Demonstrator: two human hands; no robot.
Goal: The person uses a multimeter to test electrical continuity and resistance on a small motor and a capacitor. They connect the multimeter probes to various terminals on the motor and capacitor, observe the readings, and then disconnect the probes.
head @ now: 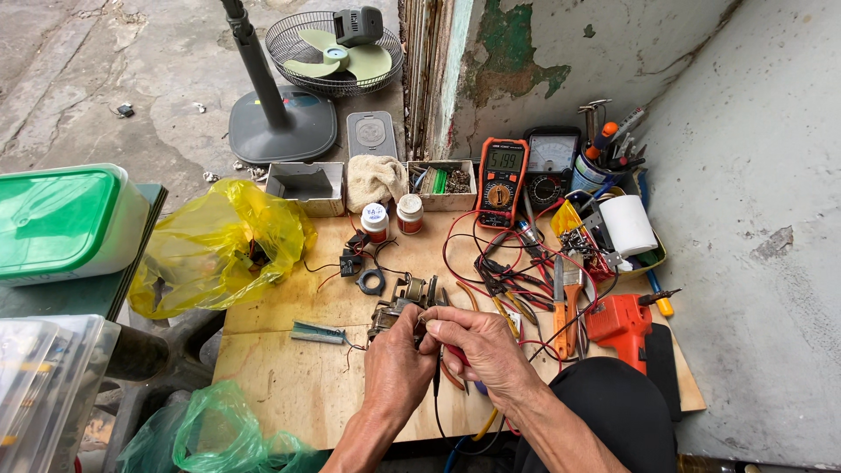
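Note:
My left hand (pixel 396 357) and my right hand (pixel 477 343) meet over a small metal motor core with copper windings (pixel 405 296) at the middle of a wooden board (pixel 289 368). The left hand holds the motor from below. The fingertips of my right hand pinch a thin part at the motor's near side, with a red-handled tool (pixel 455 357) under the palm. Thin wires trail from the motor to a flat grey-green part (pixel 317 332) on the board to the left.
An orange multimeter (pixel 500 181), an analogue meter (pixel 550 164), red and black leads, pliers, a brush, an orange tool (pixel 620 322) and a paper roll (pixel 627 224) crowd the right. Two small jars (pixel 392 219), a yellow bag (pixel 219 245), a fan base (pixel 280 123) and a green-lidded box (pixel 66 223) lie left and behind.

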